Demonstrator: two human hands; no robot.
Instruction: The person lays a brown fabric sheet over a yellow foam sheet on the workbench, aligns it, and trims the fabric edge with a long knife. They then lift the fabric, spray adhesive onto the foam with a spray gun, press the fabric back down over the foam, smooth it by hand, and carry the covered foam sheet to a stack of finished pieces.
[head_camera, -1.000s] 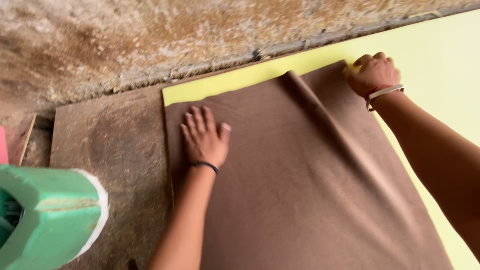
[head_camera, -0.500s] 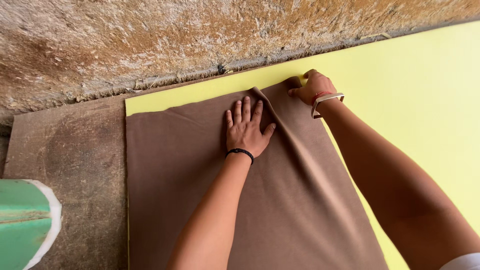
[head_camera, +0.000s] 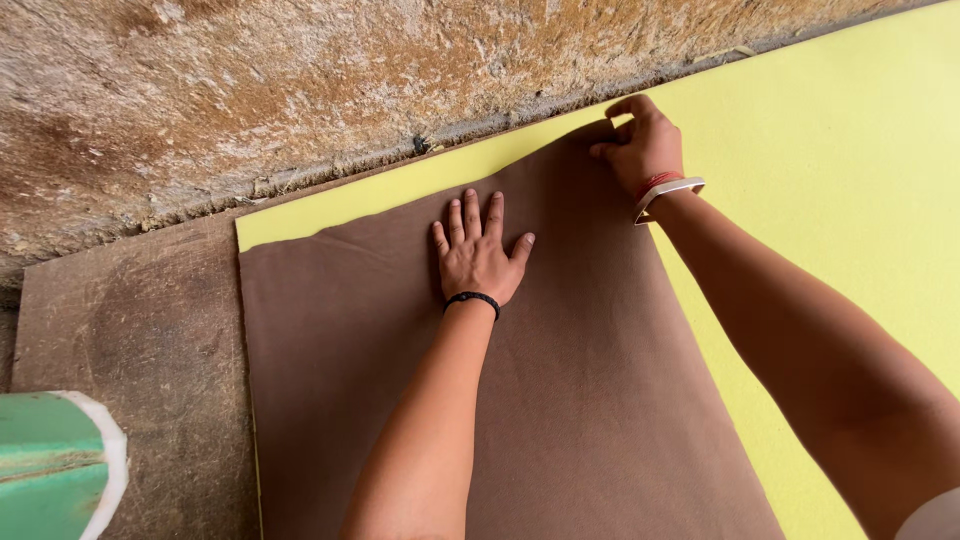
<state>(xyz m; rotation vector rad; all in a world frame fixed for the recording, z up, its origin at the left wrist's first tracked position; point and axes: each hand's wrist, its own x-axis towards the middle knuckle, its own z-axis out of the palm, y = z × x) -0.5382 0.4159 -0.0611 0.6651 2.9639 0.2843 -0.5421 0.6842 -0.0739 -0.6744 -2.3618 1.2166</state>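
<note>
I observe the left hand (head_camera: 478, 255) lying flat, palm down, fingers spread and released, on the brown fabric sheet (head_camera: 400, 400). It grips nothing; it only presses on the cloth near its far edge. A thin black band (head_camera: 472, 298) circles that wrist.

I observe the right hand (head_camera: 642, 150) farther away and to the right of the left hand, at the far right corner of the same fabric. Its fingers are curled and pinch the cloth's corner edge between thumb and fingertips. A white bangle (head_camera: 668, 192) and a red thread (head_camera: 655, 181) sit on that wrist.

The brown fabric lies spread under both hands and reaches from them back toward me, out of the bottom of the view. It rests on a yellow foam sheet (head_camera: 850, 200), which shows as a narrow strip beyond the fingertips of the left hand and as a broad area to the right of the right forearm. The fabric's left edge runs nearly flush with the foam's left edge.

To the left of the left hand, the foam gives way to a worn wooden board (head_camera: 130, 320), dark and scuffed. Beyond both hands rises a rough, mottled brown and grey wall (head_camera: 300, 90), meeting the board and the foam along a gritty seam. Well left of the left forearm, at the lower corner of the view, sits a green object with a white rim (head_camera: 55, 465); I cannot tell what it is.
</note>
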